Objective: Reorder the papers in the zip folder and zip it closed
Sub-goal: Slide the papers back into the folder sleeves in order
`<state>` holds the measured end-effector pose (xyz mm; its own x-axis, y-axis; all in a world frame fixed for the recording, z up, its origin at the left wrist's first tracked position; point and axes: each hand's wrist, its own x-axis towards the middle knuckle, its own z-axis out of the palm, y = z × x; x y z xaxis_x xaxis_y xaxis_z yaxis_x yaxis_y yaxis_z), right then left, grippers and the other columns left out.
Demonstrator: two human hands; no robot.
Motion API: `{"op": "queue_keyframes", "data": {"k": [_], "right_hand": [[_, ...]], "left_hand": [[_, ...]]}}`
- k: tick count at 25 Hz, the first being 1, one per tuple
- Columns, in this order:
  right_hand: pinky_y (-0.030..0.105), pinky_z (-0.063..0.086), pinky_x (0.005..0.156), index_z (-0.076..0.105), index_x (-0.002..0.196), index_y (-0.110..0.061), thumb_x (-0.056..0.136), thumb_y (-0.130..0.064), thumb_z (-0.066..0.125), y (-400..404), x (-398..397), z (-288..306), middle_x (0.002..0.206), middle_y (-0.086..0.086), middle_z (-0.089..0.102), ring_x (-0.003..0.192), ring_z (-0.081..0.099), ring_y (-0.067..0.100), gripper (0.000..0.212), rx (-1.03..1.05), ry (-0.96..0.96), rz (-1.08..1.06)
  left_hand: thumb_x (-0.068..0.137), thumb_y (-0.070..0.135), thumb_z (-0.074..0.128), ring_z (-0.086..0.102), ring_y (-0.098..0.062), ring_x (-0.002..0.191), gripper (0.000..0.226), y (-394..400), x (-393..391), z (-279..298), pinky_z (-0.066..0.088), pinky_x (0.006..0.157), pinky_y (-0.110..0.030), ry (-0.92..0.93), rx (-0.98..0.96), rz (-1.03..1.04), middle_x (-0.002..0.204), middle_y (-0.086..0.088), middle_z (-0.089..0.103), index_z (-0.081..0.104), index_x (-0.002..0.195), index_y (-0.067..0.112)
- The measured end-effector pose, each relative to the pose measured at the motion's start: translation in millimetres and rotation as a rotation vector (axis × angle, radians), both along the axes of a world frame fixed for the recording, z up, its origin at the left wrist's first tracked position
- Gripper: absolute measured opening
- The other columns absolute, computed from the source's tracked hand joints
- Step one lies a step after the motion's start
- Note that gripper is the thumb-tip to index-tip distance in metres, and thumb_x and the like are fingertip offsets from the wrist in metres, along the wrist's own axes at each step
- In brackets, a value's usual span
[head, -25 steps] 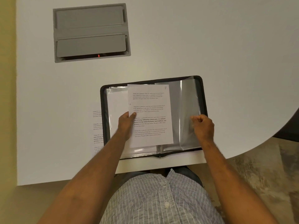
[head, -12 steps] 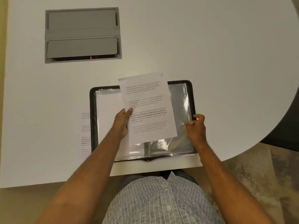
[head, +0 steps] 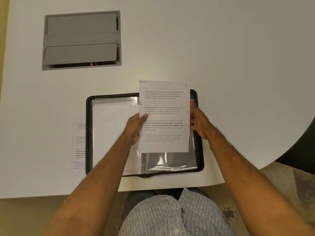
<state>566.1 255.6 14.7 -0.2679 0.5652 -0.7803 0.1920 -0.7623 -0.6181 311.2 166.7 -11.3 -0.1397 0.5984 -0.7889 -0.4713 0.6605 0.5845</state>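
Note:
A black zip folder [head: 89, 133] lies open on the white table, its clear plastic sleeves [head: 170, 161] showing. A printed sheet [head: 164, 103] marked 7 at its top right corner is held above the folder's right half. My left hand [head: 135, 128] pinches the sheet's left edge, thumb on the text. My right hand [head: 198, 119] grips the sheet's right edge, its fingers behind the paper. A white page [head: 112, 123] sits in the left sleeve. Another printed sheet [head: 79, 142] lies on the table, partly under the folder's left edge.
A grey recessed panel [head: 81, 40] with two flaps and a small red light sits in the table at the far left. The table's near edge [head: 170, 188] runs just below the folder and curves away on the right. Patterned floor [head: 281, 181] shows beyond it.
The sheet has moved right, over the folder's right half. My right hand left the plastic sleeve and took hold of the sheet's right edge. My left hand kept its pinch.

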Motion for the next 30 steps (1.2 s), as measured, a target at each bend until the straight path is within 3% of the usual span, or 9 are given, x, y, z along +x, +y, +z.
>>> {"op": "queue_keyframes", "data": {"k": [4,9,14,16,18,20,23,27,30], "right_hand": [[0.050,0.058,0.096,0.069,0.127,-0.022,0.087,-0.044,0.077,28,4,-15,0.118,0.002,0.077,0.111,0.072,0.026,0.046,0.065,0.025,0.026],[0.051,0.055,0.102,0.067,0.132,-0.010,0.083,-0.017,0.082,56,13,-23,0.122,0.008,0.075,0.111,0.072,0.028,0.053,0.076,0.064,0.071],[0.046,0.056,0.099,0.070,0.123,-0.011,0.086,-0.003,0.079,65,20,-27,0.119,0.011,0.075,0.111,0.071,0.030,0.039,0.094,0.047,0.062],[0.040,0.059,0.092,0.072,0.116,-0.012,0.088,-0.001,0.076,61,26,-25,0.110,0.010,0.077,0.107,0.072,0.031,0.030,0.101,0.043,0.065],[0.031,0.059,0.082,0.076,0.110,-0.012,0.093,-0.006,0.070,57,32,-25,0.104,0.008,0.079,0.098,0.073,0.026,0.020,0.159,0.035,0.136],[0.027,0.059,0.078,0.079,0.107,-0.014,0.097,-0.011,0.065,55,35,-24,0.102,0.008,0.079,0.091,0.074,0.023,0.017,0.209,0.017,0.203],[0.025,0.058,0.075,0.079,0.109,-0.013,0.099,-0.010,0.063,57,37,-22,0.103,0.007,0.079,0.090,0.075,0.021,0.018,0.197,0.007,0.214],[0.024,0.057,0.079,0.074,0.119,-0.004,0.094,-0.004,0.067,59,37,-25,0.110,0.009,0.078,0.098,0.074,0.021,0.026,0.153,0.019,0.167],[0.033,0.060,0.088,0.071,0.119,-0.015,0.091,-0.005,0.074,60,33,-25,0.111,0.007,0.077,0.103,0.073,0.024,0.029,0.104,0.000,0.046]], "left_hand": [[0.102,0.019,0.061,0.073,-0.031,0.107,0.030,13,12,1,0.062,0.084,-0.042,-0.008,0.002,-0.026,0.119,-0.013,0.074,0.065,0.130,0.009],[0.102,0.024,0.061,0.071,-0.032,0.111,0.031,30,20,4,0.058,0.095,-0.045,-0.011,0.060,-0.145,0.121,-0.011,0.074,0.066,0.130,0.011],[0.107,0.043,0.046,0.072,-0.017,0.075,0.041,55,19,6,0.056,0.064,-0.025,0.168,0.035,0.017,0.091,-0.003,0.077,0.074,0.105,0.014],[0.107,0.030,0.047,0.068,-0.017,0.079,0.031,68,12,-2,0.056,0.070,-0.029,0.343,0.063,0.052,0.090,-0.001,0.075,0.075,0.103,0.016],[0.102,0.016,0.055,0.067,-0.021,0.104,0.024,80,-1,-15,0.056,0.096,-0.040,0.617,0.143,-0.122,0.112,0.000,0.073,0.074,0.117,0.018],[0.092,0.016,0.069,0.062,-0.019,0.119,0.030,93,-9,-19,0.048,0.108,-0.046,0.870,0.231,-0.429,0.123,0.003,0.069,0.073,0.121,0.022],[0.081,0.038,0.082,0.059,-0.009,0.108,0.015,112,-11,-8,0.040,0.097,-0.039,0.995,0.175,-0.766,0.102,0.021,0.067,0.077,0.095,0.038],[0.081,0.036,0.084,0.058,0.000,0.088,0.015,121,-11,-13,0.022,0.091,-0.036,1.009,0.206,-0.844,0.084,0.017,0.068,0.073,0.077,0.026],[0.082,0.027,0.077,0.065,-0.014,0.087,0.009,120,-13,-16,0.040,0.098,-0.049,0.997,0.336,-0.862,0.083,0.007,0.071,0.072,0.076,0.022]]}}
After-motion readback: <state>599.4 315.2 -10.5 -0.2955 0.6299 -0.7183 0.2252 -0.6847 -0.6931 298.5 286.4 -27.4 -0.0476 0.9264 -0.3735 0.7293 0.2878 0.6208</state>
